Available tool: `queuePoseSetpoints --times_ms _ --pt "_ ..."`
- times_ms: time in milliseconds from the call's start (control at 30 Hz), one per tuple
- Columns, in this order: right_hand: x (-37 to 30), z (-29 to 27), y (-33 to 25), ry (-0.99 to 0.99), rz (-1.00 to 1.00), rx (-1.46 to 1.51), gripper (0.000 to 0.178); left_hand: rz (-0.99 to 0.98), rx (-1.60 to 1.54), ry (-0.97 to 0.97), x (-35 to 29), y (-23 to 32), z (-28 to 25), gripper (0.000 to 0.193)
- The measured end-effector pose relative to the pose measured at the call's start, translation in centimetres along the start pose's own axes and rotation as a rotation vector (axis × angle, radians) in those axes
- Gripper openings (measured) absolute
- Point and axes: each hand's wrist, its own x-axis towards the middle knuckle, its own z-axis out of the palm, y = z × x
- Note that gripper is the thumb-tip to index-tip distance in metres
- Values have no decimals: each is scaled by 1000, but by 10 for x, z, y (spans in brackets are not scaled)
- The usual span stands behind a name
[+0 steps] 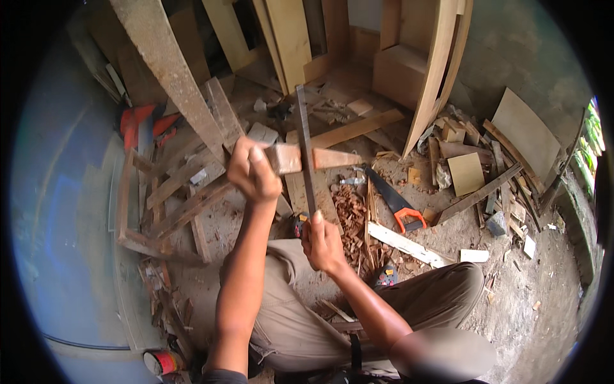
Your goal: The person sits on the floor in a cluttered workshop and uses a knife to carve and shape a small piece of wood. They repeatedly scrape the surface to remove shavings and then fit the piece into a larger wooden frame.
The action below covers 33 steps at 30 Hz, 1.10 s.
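Observation:
My left hand [254, 173] is closed round the thick end of a tapered wooden piece [336, 159], which points right and narrows toward its tip. A long, flat, stained strip [167, 61] runs from the top edge down to this hand; whether the hand also grips it, I cannot tell. My right hand [324, 246], thumb up, is wrapped round the lower end of a dark flat file [303, 121]. The file stands nearly upright and crosses in front of the wooden piece. Whether the two touch is unclear. Both are held above my lap.
A handsaw [387, 195] with an orange-and-black handle lies on the floor among wood shavings [352, 214]. Offcuts [457, 150] are heaped at right. A wooden frame [163, 237] lies at left, boards [284, 45] lean at the back, and a tin [160, 363] sits lower left.

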Motion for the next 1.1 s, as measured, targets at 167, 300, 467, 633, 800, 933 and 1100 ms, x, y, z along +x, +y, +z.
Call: queuePoseSetpoints --times_ms 167,300,467,633,800,933,1100 --pt "-15 -7 -56 -12 -245 143 63 2 -21 -4 1 -3 2 47" --pt "-7 -3 -41 125 -531 185 61 22 -15 1 2 2 13 47" --pt "-6 -7 -15 20 102 -38 66 53 -25 -24 -3 -1 0 44" --pt "-18 -10 -77 112 -595 186 62 29 -41 -38 -12 -2 3 45" --pt "6 -15 40 142 -202 -329 67 12 -50 33 -5 -7 8 42" --pt "-14 -4 -22 24 -162 -31 64 -8 -15 -4 -9 -12 -8 42" --pt "-7 -18 -40 120 -502 158 63 9 -68 -22 -10 -6 13 41"
